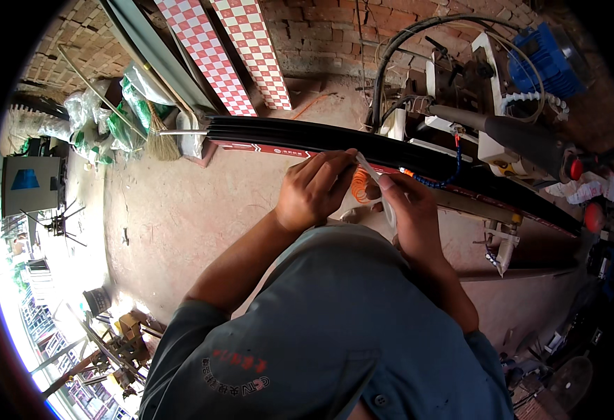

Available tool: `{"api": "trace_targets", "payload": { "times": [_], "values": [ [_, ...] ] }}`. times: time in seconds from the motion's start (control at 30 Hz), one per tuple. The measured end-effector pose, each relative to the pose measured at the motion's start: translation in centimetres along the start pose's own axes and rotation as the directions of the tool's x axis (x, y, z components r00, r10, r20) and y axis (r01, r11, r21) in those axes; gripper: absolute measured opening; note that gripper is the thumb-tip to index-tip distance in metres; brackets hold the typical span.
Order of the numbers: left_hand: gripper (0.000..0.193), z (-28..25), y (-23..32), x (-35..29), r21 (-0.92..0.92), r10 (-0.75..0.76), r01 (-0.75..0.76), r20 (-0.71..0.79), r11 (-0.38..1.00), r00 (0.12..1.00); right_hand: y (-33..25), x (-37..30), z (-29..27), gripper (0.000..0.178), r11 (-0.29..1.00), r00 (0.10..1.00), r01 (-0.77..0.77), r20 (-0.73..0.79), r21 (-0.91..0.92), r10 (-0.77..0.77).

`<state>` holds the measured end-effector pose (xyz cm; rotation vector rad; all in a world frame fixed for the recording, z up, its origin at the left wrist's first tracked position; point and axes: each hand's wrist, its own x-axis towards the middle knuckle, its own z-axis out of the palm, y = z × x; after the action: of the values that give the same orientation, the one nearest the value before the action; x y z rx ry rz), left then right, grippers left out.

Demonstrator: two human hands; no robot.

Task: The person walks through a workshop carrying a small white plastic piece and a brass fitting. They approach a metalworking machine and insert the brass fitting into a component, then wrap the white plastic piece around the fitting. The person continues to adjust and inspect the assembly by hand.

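A thin whitish strip [370,166] stretches between my two hands, above the near side of a long black profile. My left hand [312,189] pinches its upper end, fingers curled together. With thumb and fingers pressed on it, my right hand [417,213] grips the strip further along, and a loose tail hangs below. The black profile [279,131] runs from the left across to the machine at the right, with red printed film [265,149] along its near side. An orange coiled hose [358,185] hangs between my hands, partly hidden.
At the right stands a machine with a blue motor [546,61], a red knob [576,168] and a blue jointed hose [455,168]. Red-and-white checkered boards [251,52] lean at the back. A broom [161,145] and plastic bags [125,115] are at the left, near a monitor [30,185].
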<state>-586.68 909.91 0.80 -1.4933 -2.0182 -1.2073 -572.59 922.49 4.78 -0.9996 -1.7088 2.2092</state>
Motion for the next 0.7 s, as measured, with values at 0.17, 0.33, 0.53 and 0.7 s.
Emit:
{"api": "trace_targets", "payload": {
  "times": [0.17, 0.33, 0.53, 0.7],
  "values": [
    [0.029, 0.0, 0.1, -0.3, -0.002, -0.024, 0.024, 0.001, 1.000, 1.000, -0.1, 0.0, 0.3, 0.027, 0.999, 0.997, 0.044, -0.066, -0.005, -0.044],
    [0.031, 0.3, 0.1, -0.4, -0.021, -0.036, 0.036, -0.016, 0.999, 0.999, 0.7, 0.3, -0.2, 0.025, 0.997, 0.998, 0.066, -0.022, 0.032, -0.065],
    [0.027, 0.4, 1.9, -1.2, -0.438, -0.466, 0.461, 0.103, 0.772, 0.879, 0.2, 0.1, 0.2, 0.025, 0.996, 0.996, 0.085, 0.025, -0.036, -0.084],
    [0.023, -0.5, 3.9, -0.6, -0.764, -0.663, 0.612, 0.351, 0.205, 0.661, 0.2, 0.0, -0.1, 0.022, 0.997, 0.996, 0.075, 0.046, -0.027, -0.073]
  ]
}}
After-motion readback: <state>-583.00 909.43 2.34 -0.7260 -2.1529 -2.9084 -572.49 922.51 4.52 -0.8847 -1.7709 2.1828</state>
